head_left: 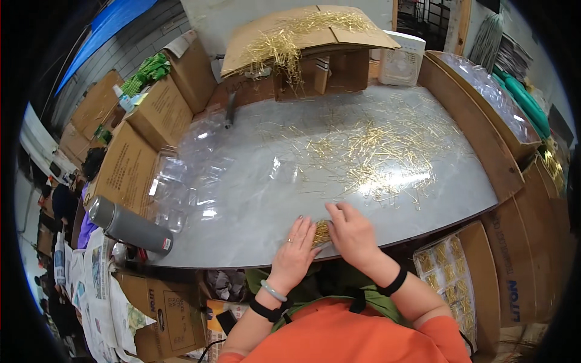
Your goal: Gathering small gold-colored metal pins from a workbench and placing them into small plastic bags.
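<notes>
A small bundle of gold-coloured wire hooks (321,233) lies at the near edge of the grey tabletop, held between my two hands. My left hand (292,251) presses along its left side, fingers together and pointing away from me. On the other side, my right hand (352,237) curves its fingers against the bundle, partly hiding it. Beyond the hands, many loose wire hooks (387,154) are scattered in a tangled heap over the right half of the table. A clear plastic box (284,169) stands alone near the middle.
More clear plastic boxes (203,163) cluster on the left, near a grey bottle (130,224) lying on its side. A cardboard box (315,45) topped with wire hooks stands at the back beside a white fan (402,58). Below right, a carton (484,272) holds filled clear packs.
</notes>
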The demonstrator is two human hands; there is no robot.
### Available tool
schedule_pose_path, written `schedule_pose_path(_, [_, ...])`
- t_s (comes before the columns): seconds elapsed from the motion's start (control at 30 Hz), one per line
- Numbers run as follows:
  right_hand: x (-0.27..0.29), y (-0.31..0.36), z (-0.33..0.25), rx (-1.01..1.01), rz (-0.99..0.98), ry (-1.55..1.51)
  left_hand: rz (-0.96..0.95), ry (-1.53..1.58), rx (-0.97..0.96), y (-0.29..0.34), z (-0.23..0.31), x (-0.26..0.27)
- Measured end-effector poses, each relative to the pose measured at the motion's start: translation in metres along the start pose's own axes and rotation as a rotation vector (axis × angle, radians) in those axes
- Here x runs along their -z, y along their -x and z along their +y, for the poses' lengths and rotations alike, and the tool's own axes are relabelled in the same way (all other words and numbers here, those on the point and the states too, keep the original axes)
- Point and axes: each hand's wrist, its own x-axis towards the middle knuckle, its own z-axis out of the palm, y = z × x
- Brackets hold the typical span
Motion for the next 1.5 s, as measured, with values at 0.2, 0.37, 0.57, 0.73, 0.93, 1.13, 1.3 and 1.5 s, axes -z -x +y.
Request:
schedule_pose_path(0.2, [-0.007,-0.006,-0.004,-0.075,0.004,-0.140,0.036,0.164,0.021,0.000,0.002,0.006])
schedule_pose_path(0.37, [-0.004,-0.001,-0.010,0.211,-0.103,-0.040,0.095,0.319,0.025,0.007,-0.010,0.003])
schedule_pose_path(0.57, [-0.004,0.013,-0.016,0.180,-0.267,-0.026,0.001,0.593,0.001,0.008,-0.025,0.012])
schedule_pose_path(0.73, [-0.024,0.020,-0.027,0.109,-0.191,0.006,-0.011,0.833,0.018,0.010,-0.034,0.010])
schedule_pose_path(0.93, [-0.016,0.017,-0.035,0.079,-0.051,0.007,0.113,0.938,0.082,0.015,-0.032,0.005])
schedule_pose_path(1.13, [-0.017,0.018,-0.038,0.062,-0.092,0.244,0.028,0.468,0.028,0.011,-0.027,0.006])
schedule_pose_path(1.3, [-0.028,0.030,-0.024,0.054,-0.205,0.142,-0.091,0.105,0.002,0.002,-0.011,0.004])
schedule_pose_path(1.5, [-0.003,0.047,-0.010,-0.051,-0.193,0.092,-0.041,0.231,0.069,0.006,-0.014,0.003])
